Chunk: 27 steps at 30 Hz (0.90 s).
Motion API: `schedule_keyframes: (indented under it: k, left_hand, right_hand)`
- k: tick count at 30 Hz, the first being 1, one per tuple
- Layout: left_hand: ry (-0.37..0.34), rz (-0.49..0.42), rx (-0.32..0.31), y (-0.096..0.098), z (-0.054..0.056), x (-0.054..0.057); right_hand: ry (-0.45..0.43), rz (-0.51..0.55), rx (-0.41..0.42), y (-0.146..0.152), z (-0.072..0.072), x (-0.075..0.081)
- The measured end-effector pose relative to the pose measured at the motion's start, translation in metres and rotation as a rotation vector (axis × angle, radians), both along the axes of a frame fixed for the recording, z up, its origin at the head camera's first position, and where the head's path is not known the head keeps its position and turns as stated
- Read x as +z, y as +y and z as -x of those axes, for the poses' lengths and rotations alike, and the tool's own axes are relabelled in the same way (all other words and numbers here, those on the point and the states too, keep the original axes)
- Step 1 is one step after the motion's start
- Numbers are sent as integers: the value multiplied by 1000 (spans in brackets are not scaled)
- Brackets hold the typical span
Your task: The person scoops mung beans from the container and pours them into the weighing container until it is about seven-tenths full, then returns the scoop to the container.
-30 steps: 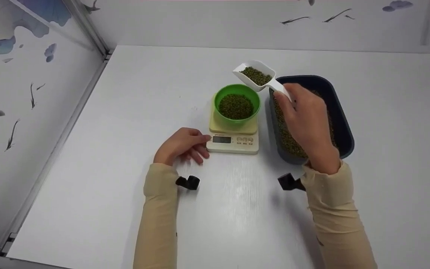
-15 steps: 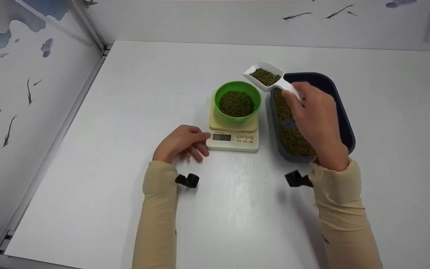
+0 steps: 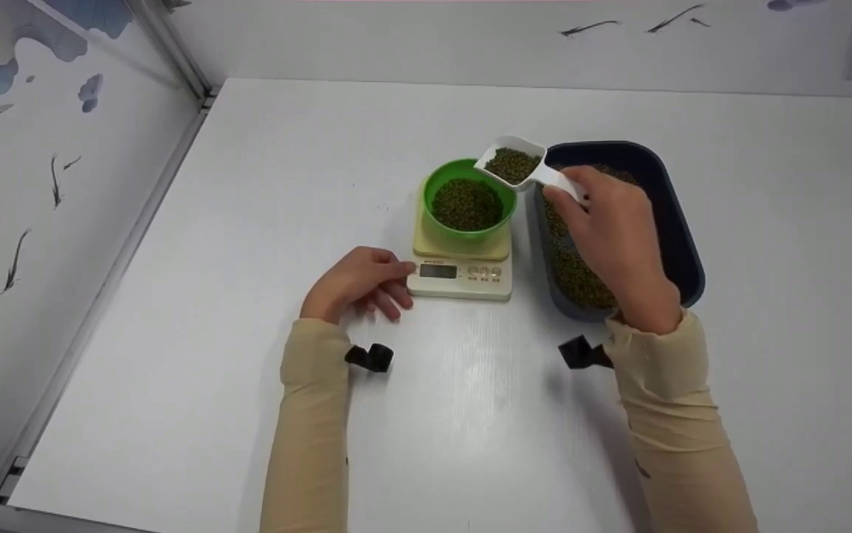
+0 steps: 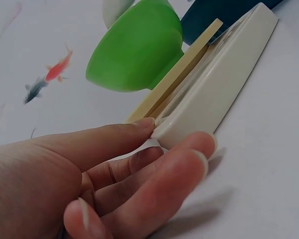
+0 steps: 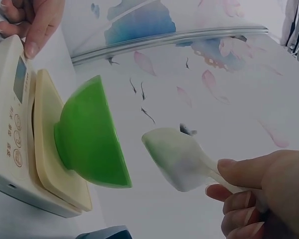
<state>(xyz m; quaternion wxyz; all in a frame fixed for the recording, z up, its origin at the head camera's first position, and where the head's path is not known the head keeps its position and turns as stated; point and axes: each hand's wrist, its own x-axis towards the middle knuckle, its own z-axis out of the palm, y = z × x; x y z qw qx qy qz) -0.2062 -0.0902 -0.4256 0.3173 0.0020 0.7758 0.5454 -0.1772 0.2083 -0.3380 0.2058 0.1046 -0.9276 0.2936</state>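
My right hand (image 3: 614, 233) grips the handle of a white scoop (image 3: 542, 153) that carries small green beans, likely mung beans. The scoop's lip hangs above the right rim of a green bowl (image 3: 434, 185), apart from it in the right wrist view. Beans (image 3: 468, 206) lie inside the bowl. It stands on the yellow platform of a white kitchen scale (image 3: 463, 289). With its thumb at the scale's front left corner, my left hand (image 3: 359, 280) keeps its other fingers loosely bent beside it. In the left wrist view the thumb (image 4: 134, 130) touches the scale's edge.
A dark blue tub (image 3: 673, 222) with more beans (image 3: 581, 277) stands right of the scale, partly hidden under my right hand. Walls with painted fish and flowers border the white table (image 3: 440, 429) at the left and back.
The scoop first shifted a little right, then came back left and closer over the bowl's rim, still loaded. My left hand has stayed at the scale.
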Motion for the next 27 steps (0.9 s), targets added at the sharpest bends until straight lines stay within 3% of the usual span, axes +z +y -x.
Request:
schedule_keyframes:
  k: [5, 6, 9, 17, 27]
  left_hand:
    - [12, 22, -10, 6, -11, 25]
    - [13, 25, -10, 6, -11, 26]
    - [15, 22, -11, 5, -8, 22]
    - [25, 8, -7, -1, 5, -3]
    - [14, 23, -8, -1, 5, -8]
  right_hand:
    - [-1, -6, 10, -2, 2, -3]
    - [-4, -10, 8, -2, 2, -4]
    - [-8, -16, 8, -3, 3, -4]
    - [13, -6, 23, -3, 3, -2]
    - [6, 1, 36, -4, 2, -6]
